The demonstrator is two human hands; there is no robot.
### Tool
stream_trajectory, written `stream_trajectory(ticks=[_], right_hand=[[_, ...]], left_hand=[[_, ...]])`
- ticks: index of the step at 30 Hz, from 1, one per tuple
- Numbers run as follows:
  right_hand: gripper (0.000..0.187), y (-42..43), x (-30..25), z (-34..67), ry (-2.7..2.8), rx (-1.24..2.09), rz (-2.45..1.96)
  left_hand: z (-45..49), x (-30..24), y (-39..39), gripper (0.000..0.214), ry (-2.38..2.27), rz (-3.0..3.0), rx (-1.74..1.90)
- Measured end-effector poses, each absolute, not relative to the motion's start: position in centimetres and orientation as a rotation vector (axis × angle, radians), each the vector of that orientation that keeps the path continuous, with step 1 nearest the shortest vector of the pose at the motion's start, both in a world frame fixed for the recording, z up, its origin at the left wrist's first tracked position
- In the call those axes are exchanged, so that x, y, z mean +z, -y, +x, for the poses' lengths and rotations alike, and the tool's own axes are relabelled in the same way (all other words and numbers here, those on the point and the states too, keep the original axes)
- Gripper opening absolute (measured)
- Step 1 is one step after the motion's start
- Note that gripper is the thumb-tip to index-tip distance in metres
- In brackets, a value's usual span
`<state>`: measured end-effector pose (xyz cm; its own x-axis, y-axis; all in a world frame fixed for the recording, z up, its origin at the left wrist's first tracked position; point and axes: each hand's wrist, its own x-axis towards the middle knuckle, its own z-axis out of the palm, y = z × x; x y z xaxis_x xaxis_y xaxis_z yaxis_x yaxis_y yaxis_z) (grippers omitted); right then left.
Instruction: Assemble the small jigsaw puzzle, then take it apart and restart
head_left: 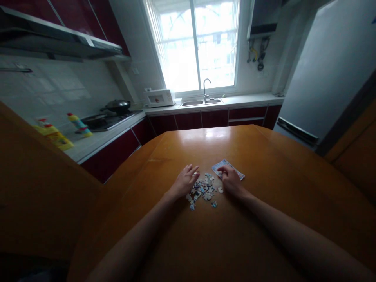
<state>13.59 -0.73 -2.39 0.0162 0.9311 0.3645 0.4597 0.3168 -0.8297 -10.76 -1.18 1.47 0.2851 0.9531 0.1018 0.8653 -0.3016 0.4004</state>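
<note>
A heap of several small loose jigsaw pieces lies on the orange wooden table, between my two hands. My left hand rests at the heap's left edge with its fingers stretched forward and slightly apart, fingertips touching a pale piece. My right hand sits at the heap's right side, fingers curled down onto the near edge of a partly joined blue and white puzzle section that lies flat just beyond the heap. What the right fingertips pinch is too small to make out.
Beyond the table runs a kitchen counter with a sink and tap under a bright window, a white appliance, a hob with a pan and yellow bottles. A grey fridge stands at the right.
</note>
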Motion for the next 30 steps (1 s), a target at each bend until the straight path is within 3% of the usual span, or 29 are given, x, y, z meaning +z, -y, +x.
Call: stream_trajectory(ticks=[7, 13, 17, 19, 24, 30], right_hand=[[0.032, 0.3, -2.7, 13.5, 1.501, 0.612, -1.277], [0.032, 0.2, -2.5, 13.5, 1.454, 0.644, -1.249], [0.031, 0.1, -2.7, 13.5, 1.426, 0.635, -1.234], [0.032, 0.0, -2.7, 13.7, 1.413, 0.612, -1.232], [0.033, 0.2, -2.3, 14.1, 1.456, 0.570, -1.236], [0.038, 3.1, -1.1, 11.8, 1.709, 0.580, -1.174]], left_hand=[[-9.0, 1.8, 3.8, 0.061, -1.194, 2.202, 0.637], [-5.8, 3.2, 5.7, 0.056, -1.509, 2.471, 0.596], [-2.3, 1.0, 7.3, 0.068, -1.400, 2.676, 0.344], [-1.5, 0.1, 7.5, 0.062, -1.407, 2.716, 0.322], [-4.5, 0.2, 6.3, 0.051, -1.577, 2.677, 0.241], [-9.6, 0.6, 6.0, 0.054, -1.653, 2.611, 0.359]])
